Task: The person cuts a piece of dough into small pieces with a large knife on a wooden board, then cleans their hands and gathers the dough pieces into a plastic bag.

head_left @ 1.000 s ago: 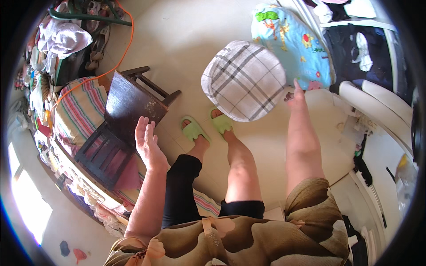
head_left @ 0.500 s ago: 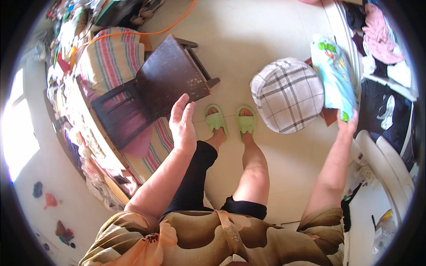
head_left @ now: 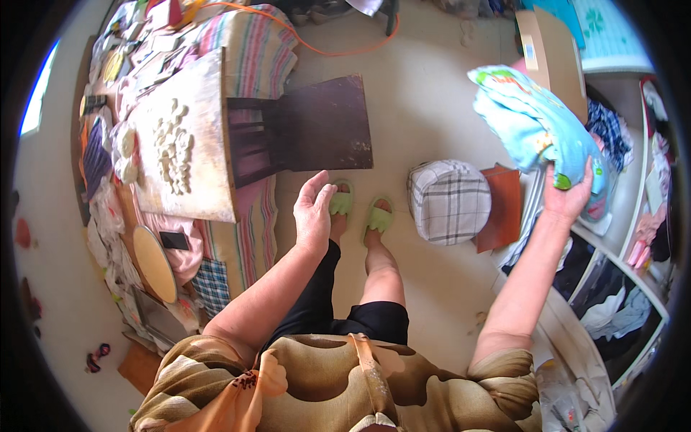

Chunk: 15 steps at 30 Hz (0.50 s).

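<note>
Blue cloth clamped in R hand, not put down yet; L hand empty, loosely spread, nr dark chair.

The bundle is matt cloth — the chair, smooth wood.

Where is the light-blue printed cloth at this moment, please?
The light-blue printed cloth is at the head view's upper right, held in the person's right hand, above and to the right of the round plaid-covered seat.
</note>
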Motion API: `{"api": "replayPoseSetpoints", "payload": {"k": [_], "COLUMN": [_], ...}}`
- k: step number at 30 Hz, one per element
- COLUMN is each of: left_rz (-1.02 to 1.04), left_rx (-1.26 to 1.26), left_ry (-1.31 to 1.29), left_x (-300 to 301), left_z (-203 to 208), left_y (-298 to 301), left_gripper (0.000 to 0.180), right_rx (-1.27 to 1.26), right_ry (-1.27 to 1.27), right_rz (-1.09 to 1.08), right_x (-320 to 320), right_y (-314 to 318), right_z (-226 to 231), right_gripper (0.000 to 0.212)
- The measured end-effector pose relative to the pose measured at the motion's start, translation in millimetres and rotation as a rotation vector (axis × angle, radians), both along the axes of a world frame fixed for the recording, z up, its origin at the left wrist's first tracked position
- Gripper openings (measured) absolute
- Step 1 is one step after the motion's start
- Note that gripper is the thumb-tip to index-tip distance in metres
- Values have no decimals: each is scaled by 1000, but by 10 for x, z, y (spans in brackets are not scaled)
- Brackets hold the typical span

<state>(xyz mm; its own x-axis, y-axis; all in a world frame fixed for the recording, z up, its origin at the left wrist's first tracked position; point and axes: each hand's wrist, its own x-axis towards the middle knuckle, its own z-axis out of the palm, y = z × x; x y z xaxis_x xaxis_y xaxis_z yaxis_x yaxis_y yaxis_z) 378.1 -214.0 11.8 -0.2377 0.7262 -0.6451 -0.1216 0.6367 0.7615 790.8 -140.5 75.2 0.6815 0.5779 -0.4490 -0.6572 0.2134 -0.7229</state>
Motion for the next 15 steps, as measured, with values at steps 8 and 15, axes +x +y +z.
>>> {"api": "replayPoseSetpoints", "payload": {"k": [8, 15], "left_rz": [211, 322], "left_rx": [83, 88], "left_ry": [-30, 38], "left_x": [-515, -1087], "left_z": [468, 253], "left_y": [-108, -195], "left_gripper": [37, 36], "right_rx": [-50, -979], "right_ry": [252, 330], "right_rz": [393, 1246], "right_x": [-1682, -3233], "right_y": [315, -1031], "right_z": [-184, -2003], "right_gripper": [41, 36]}}
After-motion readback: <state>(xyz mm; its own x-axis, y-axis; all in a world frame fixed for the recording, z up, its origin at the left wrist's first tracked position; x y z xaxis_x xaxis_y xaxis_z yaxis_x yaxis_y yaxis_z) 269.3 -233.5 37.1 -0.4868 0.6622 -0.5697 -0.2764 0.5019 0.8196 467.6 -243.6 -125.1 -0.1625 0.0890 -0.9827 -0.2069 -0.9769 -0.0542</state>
